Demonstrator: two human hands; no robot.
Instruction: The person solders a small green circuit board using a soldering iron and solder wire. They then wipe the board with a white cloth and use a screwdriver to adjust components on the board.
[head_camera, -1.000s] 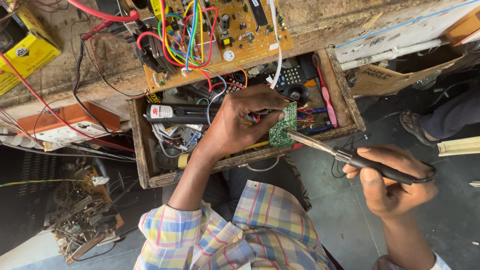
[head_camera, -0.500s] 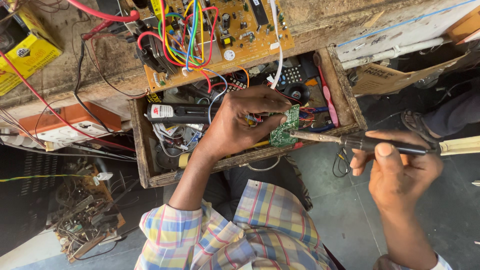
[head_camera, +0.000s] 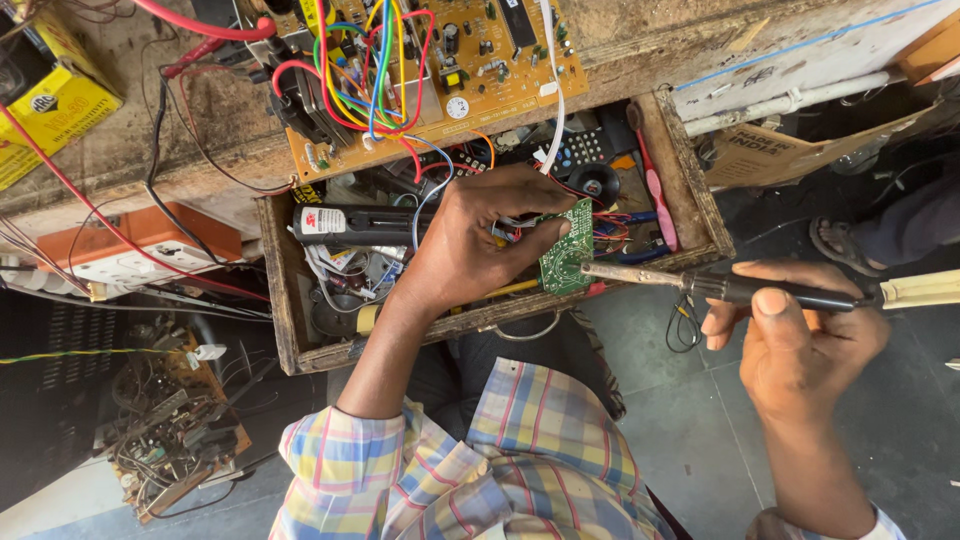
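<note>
Rough, worn wood on the drawer (head_camera: 285, 300) and the bench (head_camera: 640, 40). Dull grey metal on the iron (head_camera: 720, 288) tip, matt black plastic on its handle, held over a matt green board (head_camera: 568, 250). Soft checked cloth on the shirt (head_camera: 520, 460), shiny plastic on the bright wires (head_camera: 375, 60).

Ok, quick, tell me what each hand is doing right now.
Left hand: closed, holding the small green circuit board.
Right hand: closed around the soldering iron.
</note>
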